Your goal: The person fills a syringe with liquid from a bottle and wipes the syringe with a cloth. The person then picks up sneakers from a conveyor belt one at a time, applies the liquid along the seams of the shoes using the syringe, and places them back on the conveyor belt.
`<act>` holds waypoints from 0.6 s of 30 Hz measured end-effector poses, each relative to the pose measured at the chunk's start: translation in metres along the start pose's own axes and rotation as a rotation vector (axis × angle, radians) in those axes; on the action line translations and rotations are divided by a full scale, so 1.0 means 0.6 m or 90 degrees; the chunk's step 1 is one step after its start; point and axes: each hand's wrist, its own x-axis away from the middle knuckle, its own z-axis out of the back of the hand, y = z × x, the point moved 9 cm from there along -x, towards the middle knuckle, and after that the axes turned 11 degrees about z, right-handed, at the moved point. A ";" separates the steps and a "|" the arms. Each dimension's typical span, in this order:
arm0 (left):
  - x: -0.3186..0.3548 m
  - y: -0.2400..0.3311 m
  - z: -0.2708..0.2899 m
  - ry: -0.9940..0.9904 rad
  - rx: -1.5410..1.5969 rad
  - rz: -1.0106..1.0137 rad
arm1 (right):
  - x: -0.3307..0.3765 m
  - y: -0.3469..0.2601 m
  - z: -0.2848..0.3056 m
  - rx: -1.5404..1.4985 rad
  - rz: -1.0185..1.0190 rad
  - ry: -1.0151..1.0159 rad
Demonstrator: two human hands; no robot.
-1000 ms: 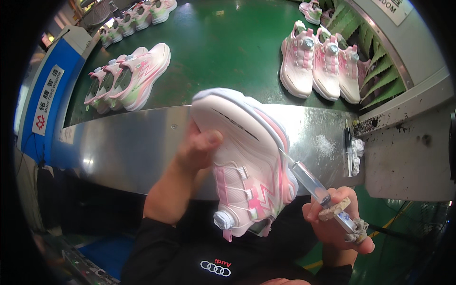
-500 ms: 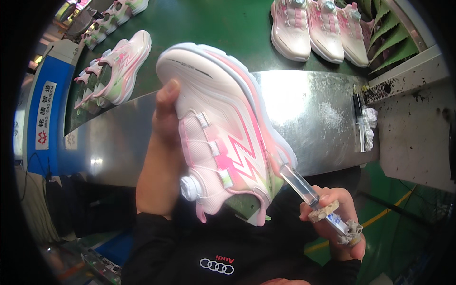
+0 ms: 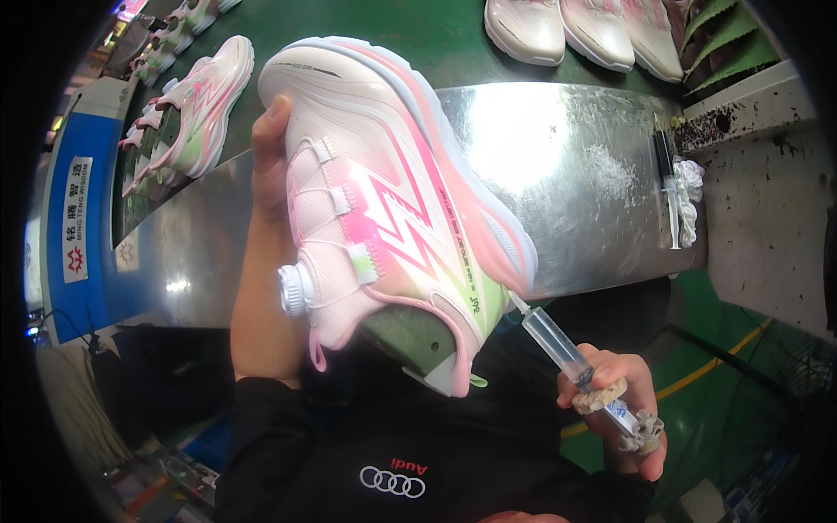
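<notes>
A pink and white sneaker (image 3: 384, 200) with a white lacing dial is held up in front of me, its toe pointing up and left. My left hand (image 3: 272, 152) grips it from beneath near the forefoot; only the thumb side shows, the other fingers being hidden behind the shoe. Inside the collar sits a dark green shoe last (image 3: 410, 340). My right hand (image 3: 619, 401) is closed around a clear syringe (image 3: 554, 344) with a crusted flange and plunger end. The syringe's tip meets the heel area, close to where the upper joins the sole.
Behind the sneaker lies a shiny metal plate (image 3: 575, 253). A dark-tipped syringe (image 3: 669, 192) and crumpled white tissue (image 3: 689, 187) rest at its right. More sneakers stand on the green surface, at the upper left (image 3: 200, 113) and upper right (image 3: 527, 30). A blue machine panel (image 3: 109, 148) borders the left.
The sneaker has shifted left and up and turned, showing more of its side and collar opening. The syringe tip now shows at the heel. My right hand has barely moved.
</notes>
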 end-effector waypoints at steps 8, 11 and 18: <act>-0.017 -0.020 -0.006 -0.015 0.060 0.047 | 0.005 0.008 0.016 -0.013 0.023 0.001; -0.007 -0.007 0.016 0.091 -0.005 0.015 | 0.012 0.014 0.021 -0.039 0.042 0.002; 0.022 -0.020 0.034 0.222 -0.113 0.091 | 0.018 0.033 0.039 -0.072 0.074 -0.063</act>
